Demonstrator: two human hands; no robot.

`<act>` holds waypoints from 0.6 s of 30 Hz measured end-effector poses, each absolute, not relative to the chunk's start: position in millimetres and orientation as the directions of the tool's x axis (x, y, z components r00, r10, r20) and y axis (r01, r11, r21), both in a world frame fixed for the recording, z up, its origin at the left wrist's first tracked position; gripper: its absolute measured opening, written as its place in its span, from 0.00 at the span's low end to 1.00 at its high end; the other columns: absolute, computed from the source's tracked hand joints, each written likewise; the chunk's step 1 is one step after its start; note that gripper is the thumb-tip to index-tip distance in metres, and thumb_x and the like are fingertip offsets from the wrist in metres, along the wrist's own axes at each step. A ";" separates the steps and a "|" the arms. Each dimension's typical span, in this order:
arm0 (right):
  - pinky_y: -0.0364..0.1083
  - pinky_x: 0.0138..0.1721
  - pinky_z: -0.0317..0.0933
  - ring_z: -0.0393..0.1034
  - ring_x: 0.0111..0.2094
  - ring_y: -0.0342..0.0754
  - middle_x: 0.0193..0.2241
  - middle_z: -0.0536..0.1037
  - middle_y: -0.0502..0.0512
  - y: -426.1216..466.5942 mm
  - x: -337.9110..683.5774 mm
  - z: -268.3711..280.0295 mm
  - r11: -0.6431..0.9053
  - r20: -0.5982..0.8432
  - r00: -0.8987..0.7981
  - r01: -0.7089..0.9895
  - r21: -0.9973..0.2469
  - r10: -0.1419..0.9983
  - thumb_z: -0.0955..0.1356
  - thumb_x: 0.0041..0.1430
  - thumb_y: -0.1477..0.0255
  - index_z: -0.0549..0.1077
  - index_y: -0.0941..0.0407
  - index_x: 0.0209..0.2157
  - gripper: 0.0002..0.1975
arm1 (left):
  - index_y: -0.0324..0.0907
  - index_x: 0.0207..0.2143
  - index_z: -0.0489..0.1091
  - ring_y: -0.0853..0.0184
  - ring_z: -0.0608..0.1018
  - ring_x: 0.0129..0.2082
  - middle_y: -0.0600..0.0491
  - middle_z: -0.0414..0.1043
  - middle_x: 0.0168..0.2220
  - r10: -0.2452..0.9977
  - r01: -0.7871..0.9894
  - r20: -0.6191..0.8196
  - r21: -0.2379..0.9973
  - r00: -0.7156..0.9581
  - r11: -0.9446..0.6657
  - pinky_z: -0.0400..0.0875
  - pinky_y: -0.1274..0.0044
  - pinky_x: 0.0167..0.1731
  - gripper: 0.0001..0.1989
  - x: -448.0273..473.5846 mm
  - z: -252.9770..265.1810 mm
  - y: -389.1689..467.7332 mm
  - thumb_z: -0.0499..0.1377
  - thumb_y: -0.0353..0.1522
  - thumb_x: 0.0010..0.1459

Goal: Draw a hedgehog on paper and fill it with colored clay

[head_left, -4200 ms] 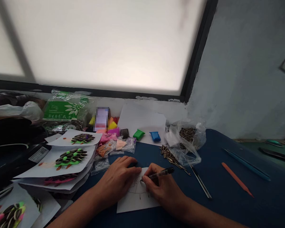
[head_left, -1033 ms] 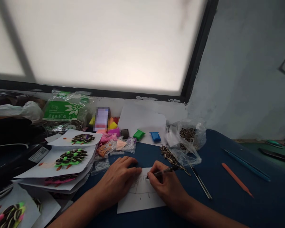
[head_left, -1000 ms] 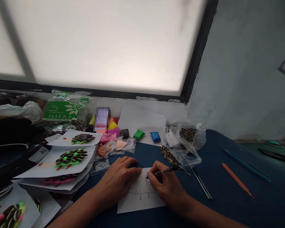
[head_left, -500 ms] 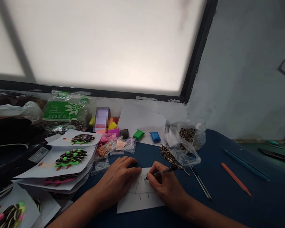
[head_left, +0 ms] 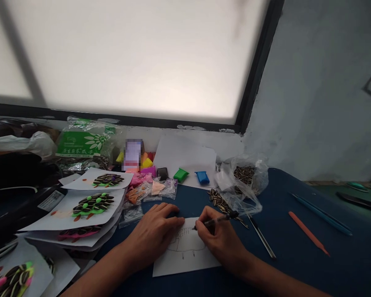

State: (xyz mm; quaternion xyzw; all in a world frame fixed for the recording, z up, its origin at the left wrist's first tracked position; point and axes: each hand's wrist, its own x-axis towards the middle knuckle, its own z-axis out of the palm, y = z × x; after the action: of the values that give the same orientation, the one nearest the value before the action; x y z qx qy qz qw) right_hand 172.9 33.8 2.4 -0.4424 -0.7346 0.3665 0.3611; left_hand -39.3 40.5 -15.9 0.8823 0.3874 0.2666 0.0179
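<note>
A white sheet of paper [head_left: 185,266] lies on the dark blue table, bearing a line drawing of a rounded body with short legs and rows of small strokes. My right hand [head_left: 218,237] grips a black pen [head_left: 219,220], its tip at the upper part of the drawing. On the sheet's left side my left hand [head_left: 157,227] rests flat, fingers stretched out and holding nothing. Beyond my right hand are loose striped sunflower seeds [head_left: 218,199] beside a clear plastic bag of seeds [head_left: 245,175].
Left stands a stack of papers with seed-and-clay hedgehogs [head_left: 94,206]. At the back are a green clay pack [head_left: 181,175], a blue clay pack [head_left: 202,177] and a phone [head_left: 132,154]. To the right lie another pen [head_left: 262,239], an orange tool [head_left: 309,233] and a blue tool [head_left: 323,214].
My right hand and the pen have shifted slightly to the right and up along the drawing. More small strokes show there. My left hand stays nearly in place.
</note>
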 end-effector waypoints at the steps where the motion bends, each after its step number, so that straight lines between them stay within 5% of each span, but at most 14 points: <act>1: 0.41 0.20 0.48 0.53 0.19 0.41 0.18 0.58 0.42 34.6 173.7 2.1 0.343 0.211 -0.342 0.393 -0.853 0.916 0.62 0.61 0.67 0.58 0.52 0.26 0.10 | 0.47 0.47 0.78 0.56 0.75 0.44 0.46 0.74 0.47 0.693 0.674 0.452 0.237 0.561 -0.700 0.71 0.65 0.41 0.16 -39.3 -15.4 40.4 0.51 0.27 0.69; 18: 0.42 0.22 0.50 0.57 0.20 0.42 0.19 0.62 0.44 36.2 174.4 -0.4 0.347 0.178 -0.374 0.454 -0.821 0.910 0.62 0.62 0.66 0.62 0.54 0.28 0.10 | 0.47 0.46 0.78 0.55 0.75 0.44 0.46 0.74 0.48 0.703 0.684 0.454 0.241 0.548 -0.689 0.71 0.64 0.41 0.16 -38.8 -17.5 40.6 0.51 0.28 0.69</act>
State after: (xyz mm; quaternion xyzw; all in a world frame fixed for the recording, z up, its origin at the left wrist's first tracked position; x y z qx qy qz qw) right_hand 174.4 36.2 -0.4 -0.4532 -0.7523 0.3481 0.3278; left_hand -38.8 40.6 -17.5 0.8795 0.3941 0.2662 0.0176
